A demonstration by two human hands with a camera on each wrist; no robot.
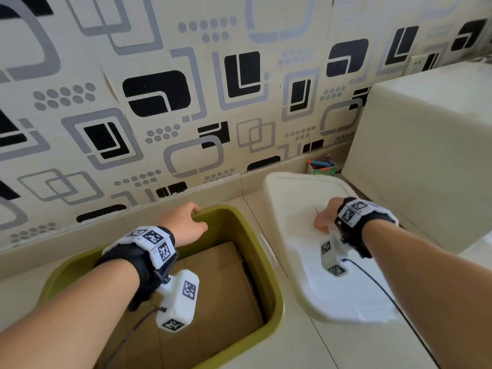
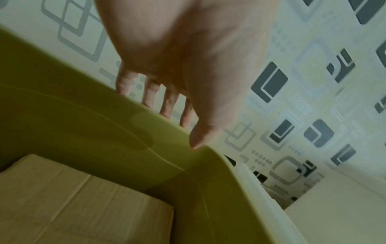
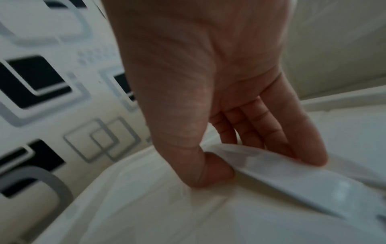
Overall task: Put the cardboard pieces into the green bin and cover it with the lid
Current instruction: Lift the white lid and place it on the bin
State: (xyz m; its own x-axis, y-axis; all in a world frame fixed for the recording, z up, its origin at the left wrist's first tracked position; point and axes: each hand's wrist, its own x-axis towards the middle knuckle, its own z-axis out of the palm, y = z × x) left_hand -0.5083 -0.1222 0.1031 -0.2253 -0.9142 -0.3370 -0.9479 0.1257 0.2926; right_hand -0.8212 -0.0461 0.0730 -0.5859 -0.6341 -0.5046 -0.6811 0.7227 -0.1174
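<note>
Your right hand pinches the raised handle strip of the white rectangular plastic lid on the floor just right of the olive-green plastic bin; it looks light, slick and flexible. Flat brown cardboard pieces lie inside. Your left hand grips the bin's far rim.

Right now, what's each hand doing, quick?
Left hand: grips the far rim of the green bin, fingers over the edge.
Right hand: pinches the handle of the white lid.
</note>
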